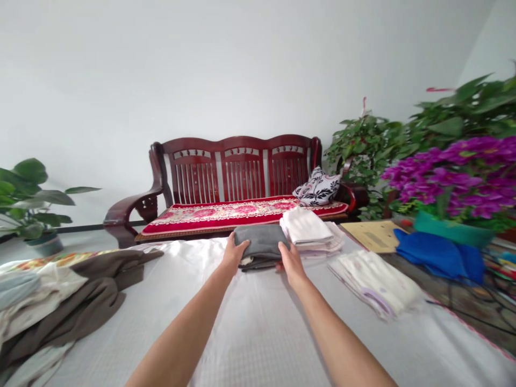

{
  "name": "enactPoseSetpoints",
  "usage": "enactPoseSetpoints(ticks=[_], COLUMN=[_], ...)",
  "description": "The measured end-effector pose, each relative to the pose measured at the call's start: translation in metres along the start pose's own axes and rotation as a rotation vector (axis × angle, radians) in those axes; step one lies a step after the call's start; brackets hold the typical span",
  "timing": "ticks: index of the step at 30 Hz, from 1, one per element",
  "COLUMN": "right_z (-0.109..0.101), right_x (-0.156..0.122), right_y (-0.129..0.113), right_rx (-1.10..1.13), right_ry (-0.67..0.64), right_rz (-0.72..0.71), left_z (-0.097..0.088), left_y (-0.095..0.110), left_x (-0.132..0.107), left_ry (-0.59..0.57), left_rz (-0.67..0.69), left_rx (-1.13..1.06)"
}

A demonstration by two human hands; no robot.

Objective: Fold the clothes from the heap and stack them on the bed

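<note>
A folded grey garment (262, 243) lies on top of a small stack at the far side of the white-covered table (250, 328). My left hand (234, 252) grips its left edge, fingers curled over the top. My right hand (289, 259) grips its right edge, thumb on the cloth. Both arms reach straight forward. Just right of the grey piece sits a stack of folded white cloths (309, 230).
A heap of unfolded brown and pale clothes (60, 301) lies at the left. Folded pale cloths (374, 282) and a blue cloth (439, 253) lie at the right, near purple flowers (455, 177). A red wooden bench (237, 188) stands behind the table.
</note>
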State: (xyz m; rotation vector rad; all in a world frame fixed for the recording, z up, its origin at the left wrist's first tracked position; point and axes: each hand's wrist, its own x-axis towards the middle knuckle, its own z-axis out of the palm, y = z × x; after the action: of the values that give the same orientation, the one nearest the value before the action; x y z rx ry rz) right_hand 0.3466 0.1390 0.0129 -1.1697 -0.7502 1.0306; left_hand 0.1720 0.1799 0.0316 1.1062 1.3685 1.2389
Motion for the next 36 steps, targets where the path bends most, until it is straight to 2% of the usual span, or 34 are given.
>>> enactPoseSetpoints(ticks=[3, 6, 8, 10, 12, 14, 17, 19, 22, 25, 28, 31, 36], right_z=[0.000, 0.000, -0.002, -0.008, -0.016, -0.026, -0.034, -0.035, -0.033, -0.033, -0.038, -0.044, -0.044], right_x=[0.004, 0.007, 0.005, 0.002, -0.002, -0.005, -0.010, -0.014, -0.021, -0.028, -0.036, -0.053, -0.096], right_y=[-0.002, -0.008, -0.008, -0.003, 0.008, 0.020, 0.035, 0.039, 0.036, 0.029, 0.024, 0.020, 0.019], right_rx=[0.084, 0.195, 0.282, 0.331, 0.322, 0.257, 0.150, 0.112, 0.103, 0.118, 0.106, 0.021, -0.265], right_ry=[-0.033, -0.059, -0.069, -0.063, -0.041, -0.009, 0.032, 0.074, 0.165, 0.184, 0.166, 0.111, -0.154], right_rz=[0.036, 0.140, 0.188, 0.201, 0.187, 0.152, 0.056, -0.013, -0.094, -0.152, -0.147, -0.079, 0.052], left_z=[-0.003, -0.004, 0.002, 0.013, 0.027, 0.041, 0.055, 0.058, 0.053, 0.035, 0.001, -0.046, -0.127], left_y=[0.005, 0.014, 0.021, 0.025, 0.025, 0.017, -0.001, -0.006, 0.002, 0.018, 0.018, -0.004, -0.044], left_x=[0.005, 0.004, 0.000, -0.006, -0.010, -0.013, -0.012, -0.010, -0.013, -0.028, -0.061, -0.102, -0.151], left_ry=[-0.015, 0.001, -0.012, -0.077, -0.168, -0.219, -0.176, -0.143, -0.191, -0.219, -0.138, -0.068, 0.006], left_rz=[0.085, 0.159, 0.342, 0.581, 0.706, 0.709, 0.687, 0.700, 0.686, 0.659, 0.694, 0.633, 0.344], left_rx=[0.235, 0.389, 0.570, 0.804, 0.994, 1.119, 1.198, 1.200, 1.155, 1.001, 0.869, 0.928, 1.193])
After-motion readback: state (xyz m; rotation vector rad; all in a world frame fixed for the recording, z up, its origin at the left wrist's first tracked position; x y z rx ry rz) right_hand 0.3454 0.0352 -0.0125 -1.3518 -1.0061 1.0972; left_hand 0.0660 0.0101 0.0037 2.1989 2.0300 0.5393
